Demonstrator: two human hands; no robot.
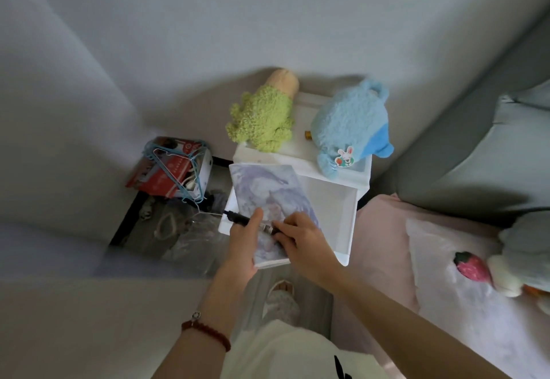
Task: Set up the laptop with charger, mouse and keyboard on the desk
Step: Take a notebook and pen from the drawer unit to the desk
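so the charger plug (253, 223) lies roughly left-right over the open white drawer (333, 200), cable end toward the left; left hand (244, 238) grips its dark barrel, right hand (300, 235) fingers pinch the metal tip, both hands equally close.

Both forearms extend forward from the lower edge of the view and converge at centre. The left hand (244, 240) is turned palm inward, thumb raised, fingers curled under and around a slim black cylindrical plug with a metal tip (253, 223). The left wrist carries a dark red beaded bracelet (208, 332). The right hand (300, 237) lies palm down, knuckles up, with its fingertips (278, 225) pinching the metal end of the same plug. The two hands are just beside each other.
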